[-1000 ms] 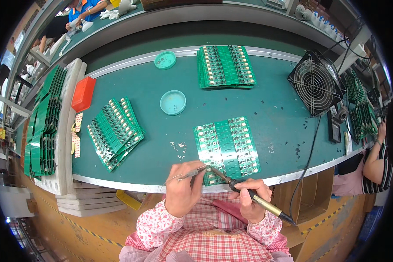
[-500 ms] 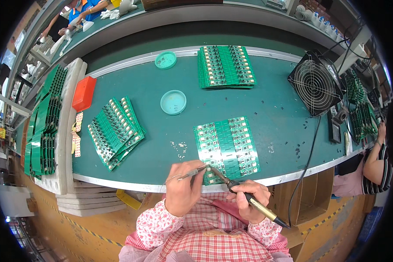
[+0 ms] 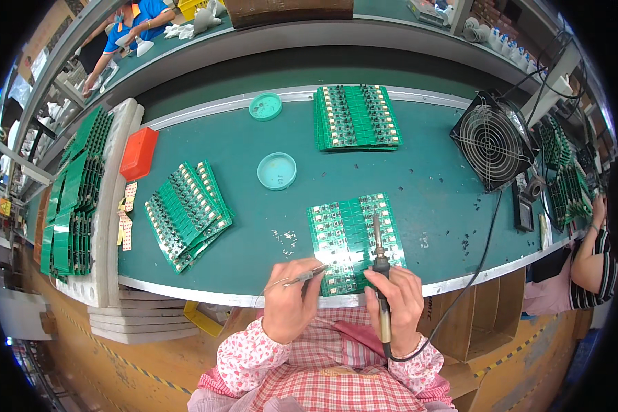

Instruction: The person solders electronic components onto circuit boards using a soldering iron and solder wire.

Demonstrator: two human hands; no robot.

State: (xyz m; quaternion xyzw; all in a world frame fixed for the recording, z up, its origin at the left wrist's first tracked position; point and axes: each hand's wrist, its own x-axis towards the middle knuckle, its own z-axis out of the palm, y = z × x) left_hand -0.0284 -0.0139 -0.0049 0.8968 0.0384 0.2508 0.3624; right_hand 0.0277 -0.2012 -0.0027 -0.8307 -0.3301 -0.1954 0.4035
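A green circuit board panel, lined with rows of small parts, lies flat near the table's front edge. At its lower left corner is my left hand, its fingers pinching a slim silver tool with a thin wire trailing from its back end. The tool's tip points at the board's left column. My right hand is wrapped round a soldering iron with a dark collar and gold handle. The iron points away from me, its tip over the board's right half; whether it touches cannot be seen.
Stacked circuit boards stand at the back and left. Two round turquoise dishes, a red box and a fan are on the table. The iron's cord runs right. Other people work nearby.
My right hand has swung the soldering iron's tip away from the silver tool's tip, so the iron now points straight forward. My left hand stays near the board's corner, still holding the tool.
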